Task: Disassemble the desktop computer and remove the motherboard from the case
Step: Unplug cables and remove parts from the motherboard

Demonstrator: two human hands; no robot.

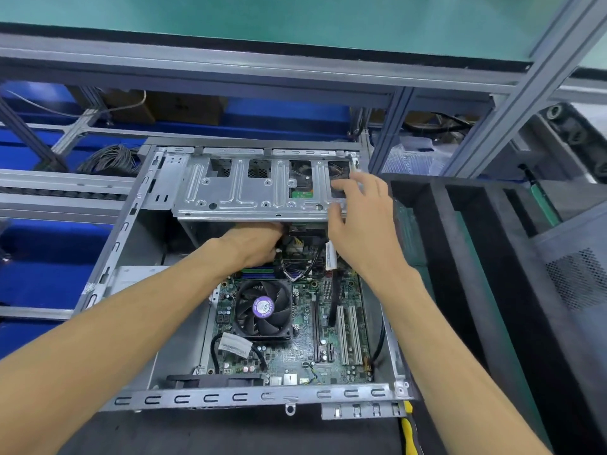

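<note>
The motherboard [295, 326] lies flat inside the open case [262, 397], below both hands: the left hand [259, 244] reaches under the drive cage [256, 188], its grasp hidden, and the right hand [364, 221] grips the cage's right edge.

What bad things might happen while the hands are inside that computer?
The left hand reaches under the metal drive cage, where its fingers are hidden; a sharp edge might scrape it. The right hand holds the cage's end, so if it slips, the cage could drop on the left hand. Tugging the cables hard might damage the motherboard.
</note>
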